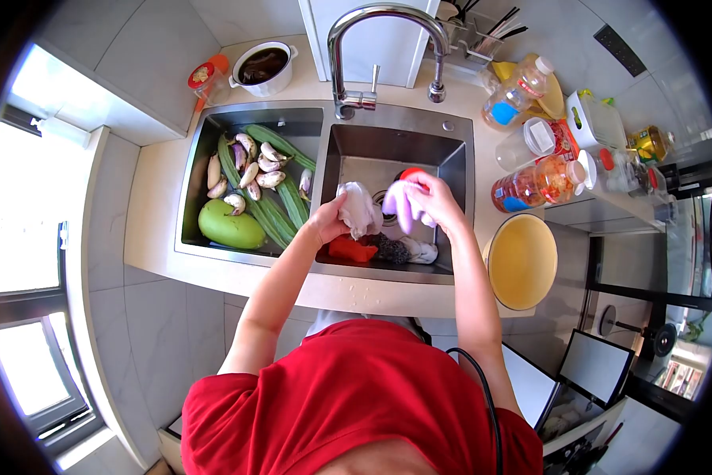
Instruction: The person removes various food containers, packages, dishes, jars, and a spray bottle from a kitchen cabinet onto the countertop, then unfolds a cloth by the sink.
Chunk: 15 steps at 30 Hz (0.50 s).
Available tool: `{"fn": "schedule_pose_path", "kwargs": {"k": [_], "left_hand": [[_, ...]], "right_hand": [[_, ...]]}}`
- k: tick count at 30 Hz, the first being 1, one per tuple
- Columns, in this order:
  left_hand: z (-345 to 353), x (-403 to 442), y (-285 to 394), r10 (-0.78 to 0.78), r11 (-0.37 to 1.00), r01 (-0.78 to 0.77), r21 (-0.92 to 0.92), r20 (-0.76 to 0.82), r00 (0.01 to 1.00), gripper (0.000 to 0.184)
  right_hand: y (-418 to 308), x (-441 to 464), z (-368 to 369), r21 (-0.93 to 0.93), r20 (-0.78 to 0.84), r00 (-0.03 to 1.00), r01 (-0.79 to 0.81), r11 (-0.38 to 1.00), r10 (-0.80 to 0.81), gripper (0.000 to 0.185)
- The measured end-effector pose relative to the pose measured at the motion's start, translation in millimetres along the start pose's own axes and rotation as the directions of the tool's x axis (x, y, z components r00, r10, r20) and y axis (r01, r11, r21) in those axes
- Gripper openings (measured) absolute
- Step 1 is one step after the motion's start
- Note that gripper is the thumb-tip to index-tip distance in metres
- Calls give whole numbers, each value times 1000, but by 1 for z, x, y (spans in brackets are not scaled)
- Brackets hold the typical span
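Note:
Over the right sink basin (460,170), my left hand (330,219) is closed on a bunched white cloth (359,210). My right hand (437,203) grips a limp lilac cloth (403,207), which hangs in narrow folds beside the white one. Something red (410,173) shows just behind my right hand, its kind unclear. Below the hands, on the basin floor, lie a red-orange cloth (352,249), a dark speckled cloth (392,249) and a whitish cloth (421,252). The hands and cloths partly hide the drain.
The left basin (188,207) holds several ridged gourds (270,218), purple-white eggplants (270,180) and a green melon (231,225). A chrome faucet (356,99) arches behind. Bottles (530,186) line the right counter, near a yellow basin (522,261). A white pot (262,71) stands back left.

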<state>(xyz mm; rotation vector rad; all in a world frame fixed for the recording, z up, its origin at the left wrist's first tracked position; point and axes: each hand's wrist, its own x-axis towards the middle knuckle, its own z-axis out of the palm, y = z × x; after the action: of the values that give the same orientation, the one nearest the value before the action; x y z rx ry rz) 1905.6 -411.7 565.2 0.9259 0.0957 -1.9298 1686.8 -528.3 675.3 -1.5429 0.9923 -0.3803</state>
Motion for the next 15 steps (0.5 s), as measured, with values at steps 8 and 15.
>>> {"fn": "schedule_pose_path", "kwargs": {"k": [8, 15], "left_hand": [[37, 0, -4, 231, 899, -118, -421, 227, 946, 52], [63, -8, -8, 218, 943, -199, -268, 43, 975, 40]], "right_hand": [[-42, -9, 25, 600, 6, 998, 44, 798, -60, 25], [67, -1, 52, 292, -372, 928, 144, 945, -26, 34]]}}
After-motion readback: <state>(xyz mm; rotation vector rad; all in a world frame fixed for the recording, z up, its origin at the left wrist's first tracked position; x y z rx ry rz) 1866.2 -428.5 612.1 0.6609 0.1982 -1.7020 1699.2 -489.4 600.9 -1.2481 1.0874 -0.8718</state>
